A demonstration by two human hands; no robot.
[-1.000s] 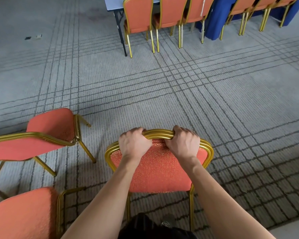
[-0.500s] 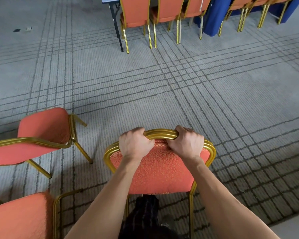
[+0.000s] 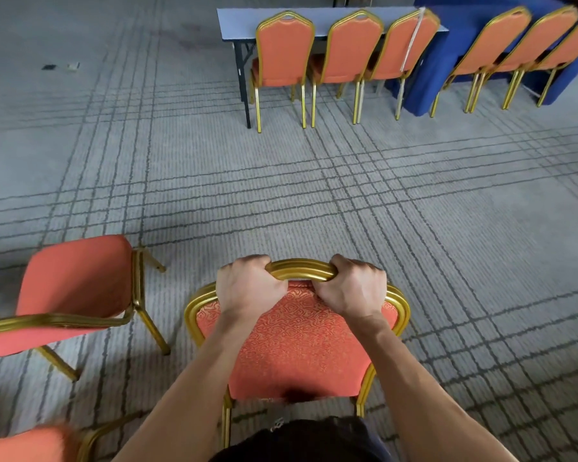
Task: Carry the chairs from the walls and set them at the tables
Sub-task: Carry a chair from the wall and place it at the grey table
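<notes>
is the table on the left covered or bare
Bare: the table shows its grey top and a black leg, while a blue cloth drapes the one beside it.

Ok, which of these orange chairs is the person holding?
The chair at bottom centre: the left hand and right hand grip its gold top rail. The chairs at left and at the tables stand untouched.

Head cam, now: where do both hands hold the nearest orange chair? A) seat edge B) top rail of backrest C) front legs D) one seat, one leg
B: the left hand and right hand both curl round the gold top rail of the orange padded gold-framed chair.
</notes>
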